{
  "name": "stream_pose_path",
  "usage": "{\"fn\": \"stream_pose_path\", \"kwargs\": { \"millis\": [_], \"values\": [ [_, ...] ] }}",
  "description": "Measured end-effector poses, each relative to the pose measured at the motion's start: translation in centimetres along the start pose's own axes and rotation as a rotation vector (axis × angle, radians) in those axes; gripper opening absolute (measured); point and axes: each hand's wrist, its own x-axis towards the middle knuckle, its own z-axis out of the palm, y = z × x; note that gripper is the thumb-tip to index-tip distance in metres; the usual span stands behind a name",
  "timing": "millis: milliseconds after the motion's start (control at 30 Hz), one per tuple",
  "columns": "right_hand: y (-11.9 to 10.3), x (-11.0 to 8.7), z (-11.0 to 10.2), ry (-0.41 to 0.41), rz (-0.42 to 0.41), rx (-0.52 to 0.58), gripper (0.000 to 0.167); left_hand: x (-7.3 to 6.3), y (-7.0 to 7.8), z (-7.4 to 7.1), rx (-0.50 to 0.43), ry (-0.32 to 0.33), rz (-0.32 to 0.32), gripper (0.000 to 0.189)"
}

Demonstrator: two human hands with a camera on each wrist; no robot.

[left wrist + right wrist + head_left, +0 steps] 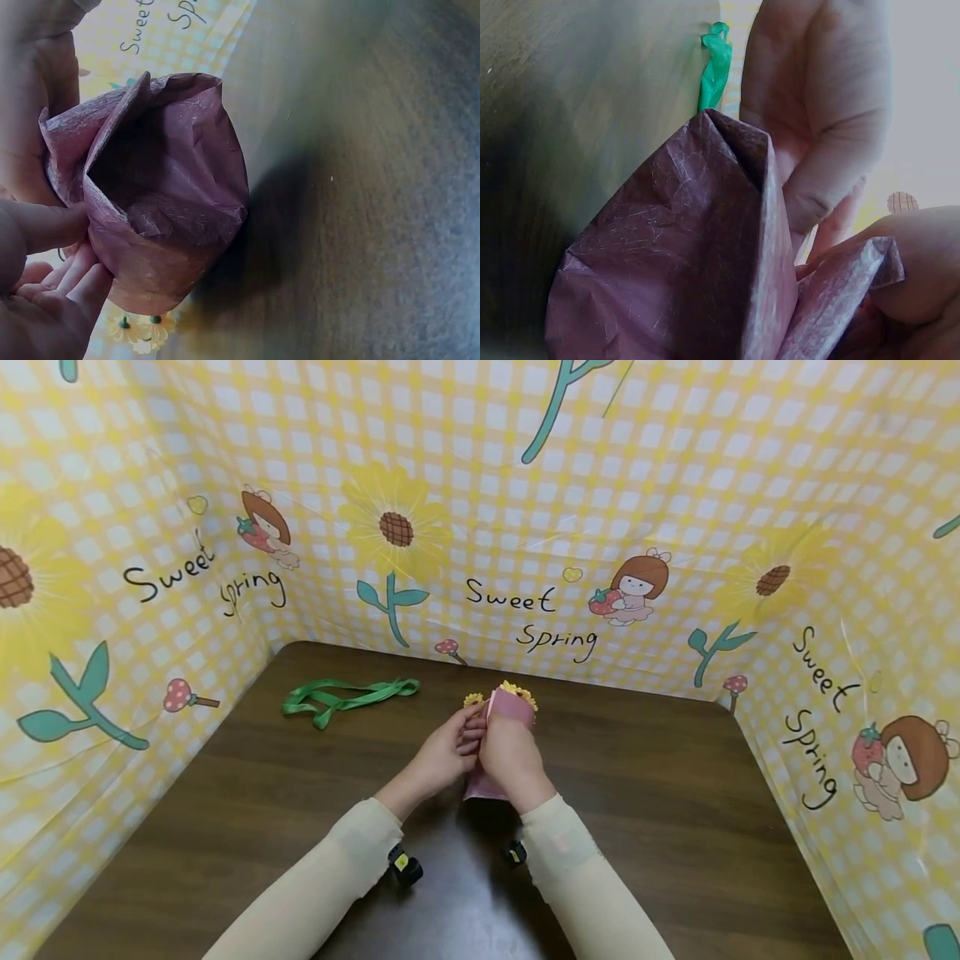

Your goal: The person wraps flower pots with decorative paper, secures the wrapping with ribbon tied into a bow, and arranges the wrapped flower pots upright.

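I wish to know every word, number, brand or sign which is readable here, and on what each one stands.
"Sweet Spring": yellow-checked backdrop, middle, head view.
"Sweet Spring": same backdrop, left side.
"Sweet Spring": same backdrop, right side.
"Sweet" and "Sp", the rest cut off: backdrop, left wrist view.
Yellow marks on the black wrist cameras: too small to read.
Pink wrapping paper, green ribbon: no text visible.

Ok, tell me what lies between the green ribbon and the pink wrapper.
In the head view, bare tabletop, then yellow petals and the left hand, lie between the green ribbon and pink wrapper.
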Motion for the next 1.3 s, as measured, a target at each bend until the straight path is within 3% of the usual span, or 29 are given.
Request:
{"fn": "stream_pose_path", "kwargs": {
  "millis": [233,433,733,833,1000,1100,1300],
  "values": [
    [-0.4,-0.4,0.1,0.026,-0.023,-0.095,0.016,0.2,-0.2,-0.1,-0.008,-0.001,0.009,0.081],
    [-0.5,-0.8,-0.2,0.019,-0.043,-0.042,0.024,0.1,0.0,-0.1,0.026,0.022,-0.027,0.078],
    [-0.7,-3.4,-0.5,0.196,-0.282,-0.283,0.029,0.2,-0.7,0.0,0.207,0.091,-0.016,0.054],
    [-0.6,-4.0,-0.7,0.174,-0.297,-0.270,0.027,0.1,-0.7,0.0,0.179,0.091,-0.027,0.054],
    [0.4,-4.6,-1.0,0.083,-0.324,-0.156,0.020,0.0,-0.7,0.0,0.149,0.076,-0.053,0.053],
    [1.2,-5.1,-1.1,0.055,-0.362,-0.140,0.021,0.0,-0.6,0.1,0.209,0.062,-0.023,0.052],
    [2.2,-5.8,-0.5,0.085,-0.413,-0.162,0.051,0.2,0.4,0.1,0.398,0.017,0.017,0.051]
  ]
}}
